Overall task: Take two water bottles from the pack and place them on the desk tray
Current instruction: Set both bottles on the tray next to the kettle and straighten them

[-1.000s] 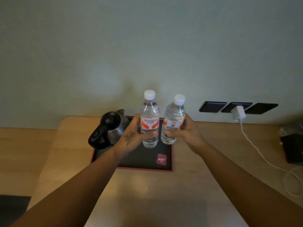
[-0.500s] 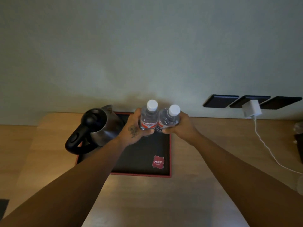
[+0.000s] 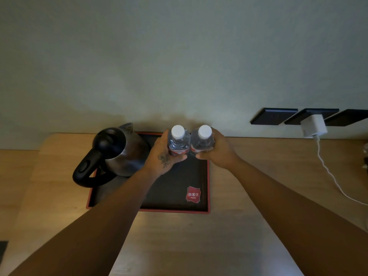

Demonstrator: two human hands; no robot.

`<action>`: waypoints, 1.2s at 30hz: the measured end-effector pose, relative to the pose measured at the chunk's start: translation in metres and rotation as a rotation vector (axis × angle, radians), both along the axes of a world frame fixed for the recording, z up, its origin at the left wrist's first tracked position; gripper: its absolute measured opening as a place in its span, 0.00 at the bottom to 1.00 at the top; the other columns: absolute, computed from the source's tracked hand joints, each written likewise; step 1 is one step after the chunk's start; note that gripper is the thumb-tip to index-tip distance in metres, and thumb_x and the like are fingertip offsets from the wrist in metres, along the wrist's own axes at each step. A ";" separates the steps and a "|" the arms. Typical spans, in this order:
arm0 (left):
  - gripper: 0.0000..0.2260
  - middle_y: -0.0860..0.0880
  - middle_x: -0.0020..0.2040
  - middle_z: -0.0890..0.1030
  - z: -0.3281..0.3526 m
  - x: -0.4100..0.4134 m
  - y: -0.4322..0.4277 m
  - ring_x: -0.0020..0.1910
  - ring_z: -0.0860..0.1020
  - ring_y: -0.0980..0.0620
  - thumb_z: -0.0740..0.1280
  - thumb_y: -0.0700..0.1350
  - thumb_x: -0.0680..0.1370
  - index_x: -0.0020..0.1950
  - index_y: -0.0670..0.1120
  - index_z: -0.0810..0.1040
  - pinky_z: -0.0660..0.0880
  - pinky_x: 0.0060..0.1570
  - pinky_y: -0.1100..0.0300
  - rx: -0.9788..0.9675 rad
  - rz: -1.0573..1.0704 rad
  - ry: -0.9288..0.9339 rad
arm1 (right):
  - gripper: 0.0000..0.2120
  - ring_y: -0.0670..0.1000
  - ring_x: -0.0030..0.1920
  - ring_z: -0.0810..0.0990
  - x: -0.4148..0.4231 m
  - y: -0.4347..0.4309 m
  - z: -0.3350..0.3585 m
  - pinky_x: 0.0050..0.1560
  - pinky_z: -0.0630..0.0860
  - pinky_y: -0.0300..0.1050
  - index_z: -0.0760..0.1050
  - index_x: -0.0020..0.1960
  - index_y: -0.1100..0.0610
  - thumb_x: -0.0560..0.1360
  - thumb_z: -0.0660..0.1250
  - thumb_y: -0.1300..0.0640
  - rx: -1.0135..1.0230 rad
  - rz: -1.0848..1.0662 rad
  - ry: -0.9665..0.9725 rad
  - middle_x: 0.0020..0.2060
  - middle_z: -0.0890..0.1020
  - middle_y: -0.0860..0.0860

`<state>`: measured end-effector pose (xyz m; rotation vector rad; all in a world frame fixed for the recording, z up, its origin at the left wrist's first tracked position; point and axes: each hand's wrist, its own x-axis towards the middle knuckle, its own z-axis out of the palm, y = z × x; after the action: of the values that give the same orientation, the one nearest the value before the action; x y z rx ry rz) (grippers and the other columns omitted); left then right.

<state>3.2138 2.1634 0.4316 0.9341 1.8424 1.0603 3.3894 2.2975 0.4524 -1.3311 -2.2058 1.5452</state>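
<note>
The left hand (image 3: 162, 156) is wrapping around one water bottle (image 3: 177, 141), fingers curled round its far side and thumb pressing across the red label. The right hand (image 3: 217, 151) is gripping a second water bottle (image 3: 202, 141) the same way, thumb closing in on the near side. Both bottles are standing upright with white caps up (seen almost from above, so whether their bases are touching down cannot be told), sitting side by side and touching or nearly so, over the far right part of the black tray (image 3: 175, 198) with the red rim. A steel electric kettle (image 3: 121, 150) with a black handle is occupying the tray's left part, just beside the left hand. The tray is lying on the wooden desk (image 3: 199, 240) against the wall. A white charger (image 3: 314, 126) is sitting plugged in at the black wall sockets (image 3: 272, 116), its cable (image 3: 330, 176) trailing over the desk.
</note>
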 end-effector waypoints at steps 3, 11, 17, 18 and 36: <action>0.39 0.39 0.71 0.79 0.014 0.001 -0.003 0.73 0.78 0.40 0.85 0.37 0.69 0.76 0.41 0.72 0.74 0.73 0.35 -0.016 -0.033 0.068 | 0.42 0.56 0.71 0.78 0.001 0.000 0.004 0.72 0.75 0.57 0.71 0.76 0.53 0.66 0.85 0.62 0.006 0.025 -0.013 0.71 0.79 0.53; 0.24 0.51 0.72 0.80 0.109 -0.015 -0.018 0.73 0.77 0.48 0.77 0.46 0.79 0.75 0.50 0.78 0.75 0.73 0.43 0.324 -0.271 0.434 | 0.39 0.52 0.67 0.79 0.012 -0.001 0.069 0.67 0.79 0.61 0.68 0.76 0.48 0.70 0.82 0.50 0.148 0.138 -0.084 0.71 0.78 0.49; 0.14 0.45 0.69 0.85 0.153 -0.032 -0.002 0.66 0.84 0.45 0.68 0.35 0.84 0.67 0.43 0.86 0.80 0.67 0.53 0.265 -0.632 0.788 | 0.29 0.55 0.63 0.83 0.010 -0.017 0.135 0.56 0.82 0.59 0.65 0.78 0.47 0.80 0.64 0.38 0.602 0.305 -0.197 0.71 0.77 0.51; 0.15 0.46 0.68 0.85 0.155 -0.032 0.001 0.66 0.85 0.45 0.68 0.34 0.84 0.67 0.44 0.86 0.81 0.66 0.54 0.250 -0.647 0.818 | 0.26 0.56 0.61 0.84 0.007 -0.019 0.140 0.55 0.82 0.58 0.67 0.78 0.47 0.82 0.63 0.40 0.647 0.323 -0.208 0.70 0.78 0.51; 0.14 0.42 0.58 0.82 0.178 -0.023 0.012 0.57 0.82 0.38 0.71 0.50 0.82 0.65 0.45 0.85 0.79 0.57 0.46 -0.087 -0.464 0.880 | 0.17 0.61 0.62 0.81 -0.014 -0.019 0.138 0.60 0.77 0.54 0.78 0.71 0.49 0.83 0.66 0.53 0.611 0.276 -0.416 0.63 0.85 0.57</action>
<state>3.1906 2.1755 0.6099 1.8551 2.1314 0.2667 3.3756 2.2784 0.5903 -1.2523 -2.8761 0.5587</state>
